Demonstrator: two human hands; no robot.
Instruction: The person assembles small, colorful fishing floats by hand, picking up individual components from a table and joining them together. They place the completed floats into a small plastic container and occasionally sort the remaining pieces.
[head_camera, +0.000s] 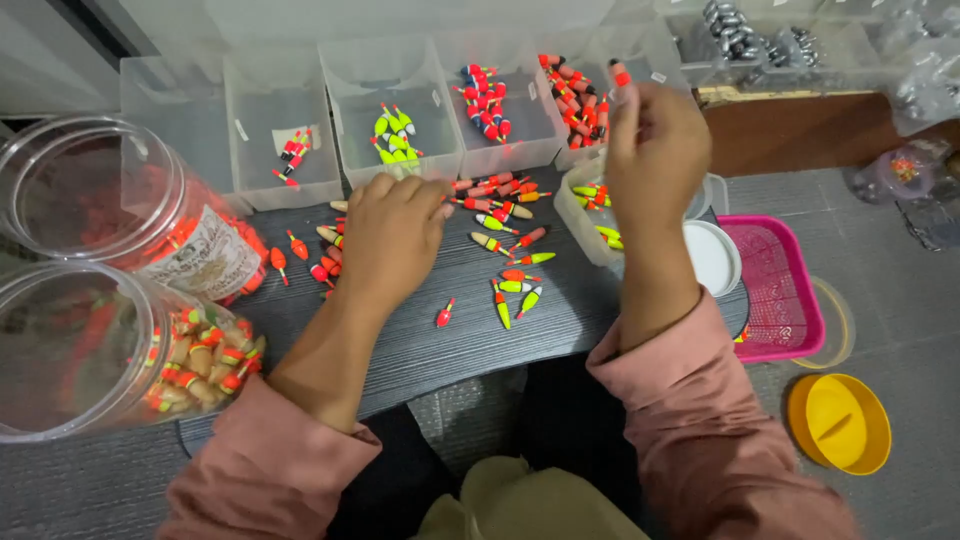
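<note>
My left hand (392, 232) rests palm down on the dark board (420, 345), fingers curled over small floats lying there; I cannot tell if it grips one. My right hand (652, 150) is raised above the board and pinches a small red and white float (620, 74) between its fingertips. Loose red, orange and green fishing floats (512, 262) lie scattered on the board between my hands. Behind them stands a row of clear bins: one with a few red floats (292, 152), one with green floats (393, 135), one with red floats (484, 100), another red batch (577, 100).
Two big clear jars (95, 345) lie on their sides at the left, holding many floats. A small clear tub (588, 215) with green floats sits under my right wrist. A white lid (712, 258), pink tray (775, 290) and yellow lid (838, 422) lie at the right.
</note>
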